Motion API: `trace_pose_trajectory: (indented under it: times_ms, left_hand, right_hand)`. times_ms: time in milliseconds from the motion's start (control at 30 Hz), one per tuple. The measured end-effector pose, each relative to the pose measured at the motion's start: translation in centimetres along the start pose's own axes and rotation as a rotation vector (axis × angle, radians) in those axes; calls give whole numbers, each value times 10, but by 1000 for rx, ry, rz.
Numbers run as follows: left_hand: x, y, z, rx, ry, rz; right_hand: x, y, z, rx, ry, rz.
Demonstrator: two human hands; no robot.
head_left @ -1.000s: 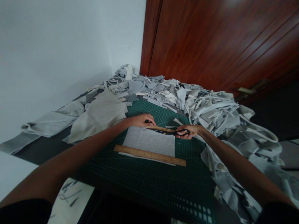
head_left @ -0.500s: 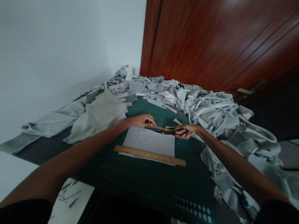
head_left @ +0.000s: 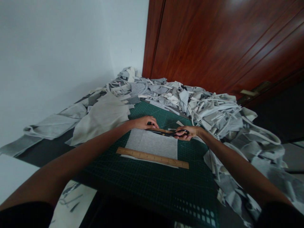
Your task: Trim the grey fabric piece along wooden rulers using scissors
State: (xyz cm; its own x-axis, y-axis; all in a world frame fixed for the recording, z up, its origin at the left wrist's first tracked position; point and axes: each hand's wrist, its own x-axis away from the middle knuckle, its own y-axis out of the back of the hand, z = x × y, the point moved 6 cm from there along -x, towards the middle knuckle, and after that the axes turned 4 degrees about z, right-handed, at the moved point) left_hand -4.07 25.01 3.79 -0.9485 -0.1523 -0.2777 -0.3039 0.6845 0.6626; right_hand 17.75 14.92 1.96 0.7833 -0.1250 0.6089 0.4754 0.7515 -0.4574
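A light grey piece of fabric (head_left: 152, 144) lies flat on a green cutting mat (head_left: 147, 183). My right hand (head_left: 186, 133) grips black-handled scissors (head_left: 163, 134), whose blades point left along the fabric's far edge. Just beyond the blades, a wooden ruler (head_left: 159, 129) lies across that edge, partly covered by the scissors. With fingers bent, my left hand (head_left: 147, 122) holds down the ruler's left end, close to the scissor tips. Another wooden ruler (head_left: 152, 157) crosses the fabric near its front edge, where a narrow strip of fabric shows.
Heaped grey and off-white fabric scraps (head_left: 213, 110) surround the mat's back and right side. A larger cream cloth (head_left: 102, 117) lies to the left. Behind stand a white wall (head_left: 71, 47) and a reddish-brown wooden door (head_left: 201, 41).
My right hand and the scissors have shifted slightly left, bringing the blades farther along the fabric's far edge. My left hand and the front ruler stay almost in place.
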Motion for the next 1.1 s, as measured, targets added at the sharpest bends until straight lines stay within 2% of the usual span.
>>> trace_pose_trajectory:
  times_ms: [367, 567, 767, 1100]
  left_hand:
    - [0, 0, -1, -1, 21, -4]
    - [-1, 0, -2, -1, 17, 0]
    - [-1, 0, -1, 25, 11, 8]
    - [0, -1, 1, -9, 11, 12]
  right_hand:
    - [2, -1, -1, 70, 21, -112]
    - [1, 2, -3, 68, -3, -99]
    - [-3, 6, -3, 6, -15, -9]
    - [-10, 5, 3, 39, -22, -70]
